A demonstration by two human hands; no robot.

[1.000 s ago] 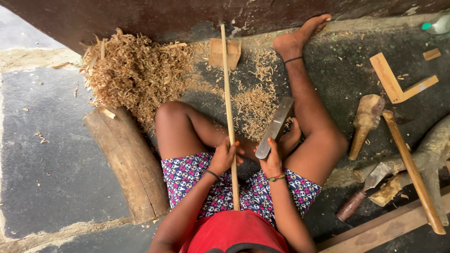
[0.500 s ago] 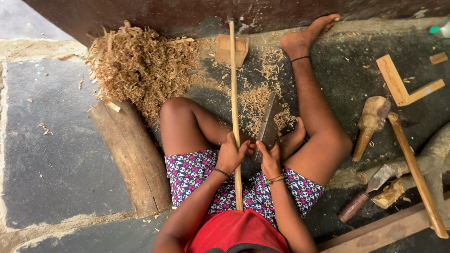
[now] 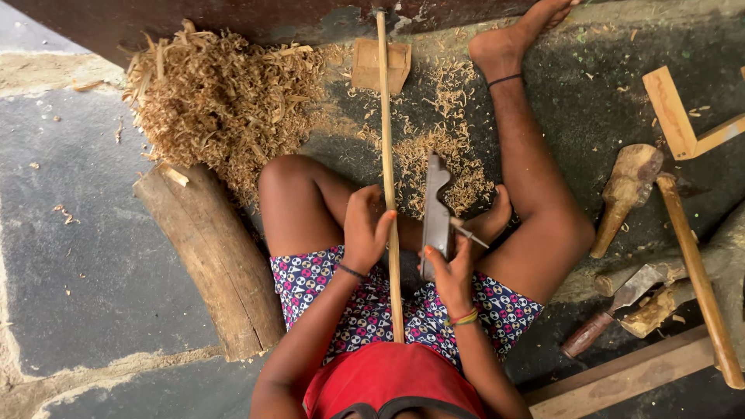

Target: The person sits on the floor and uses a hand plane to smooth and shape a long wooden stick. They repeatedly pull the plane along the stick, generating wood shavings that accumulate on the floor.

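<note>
At centre frame, left hand (image 3: 366,229) grips long thin stick (image 3: 386,155) running up to the wall; right hand (image 3: 448,268) clamps flat metal blade (image 3: 434,206) beside it. Shavings pile (image 3: 221,101) upper left: much whittled already, stick looks unfinished. Vs earlier, blade stands more upright, closer to stick.

You wear a red top and patterned shorts — blue, pink and white — at the frame's bottom centre. A dark band circles your left wrist, coloured bangles your right, a dark anklet upper right; feet bare.
</note>
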